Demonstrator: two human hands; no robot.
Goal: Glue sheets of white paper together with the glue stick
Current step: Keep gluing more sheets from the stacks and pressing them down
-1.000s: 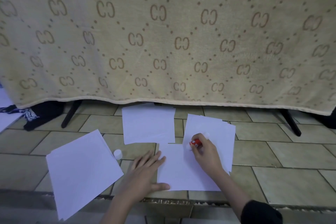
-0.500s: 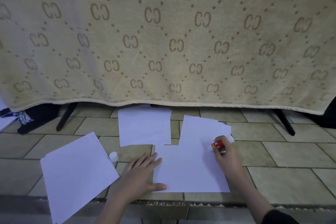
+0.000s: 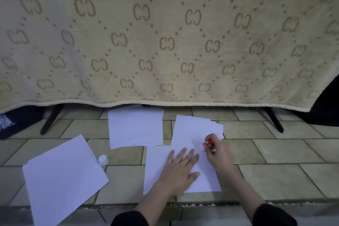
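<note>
A white sheet point(image 3: 157, 170) lies on the tiled floor in front of me. My left hand point(image 3: 180, 170) presses flat on its middle, fingers spread. My right hand point(image 3: 217, 154) grips a red glue stick point(image 3: 208, 142) near the sheet's upper right part, tip down on the paper. A small stack of white sheets point(image 3: 190, 130) lies just behind, partly under the front sheet. Another sheet point(image 3: 135, 127) lies to the back left, and a larger stack of white sheets point(image 3: 62, 180) sits at the left. The white glue cap point(image 3: 102, 159) stands on the floor between them.
A beige patterned blanket point(image 3: 165, 42) hangs across the back over a frame with black legs point(image 3: 50, 121) point(image 3: 274, 121). Dark clothing point(image 3: 16, 121) lies at the far left. A raised floor edge point(image 3: 220, 204) runs along the front near my arms.
My left hand has slid right from the sheet's left edge onto its middle. My right hand with the glue stick went right along the sheet's top, then came back slightly.
</note>
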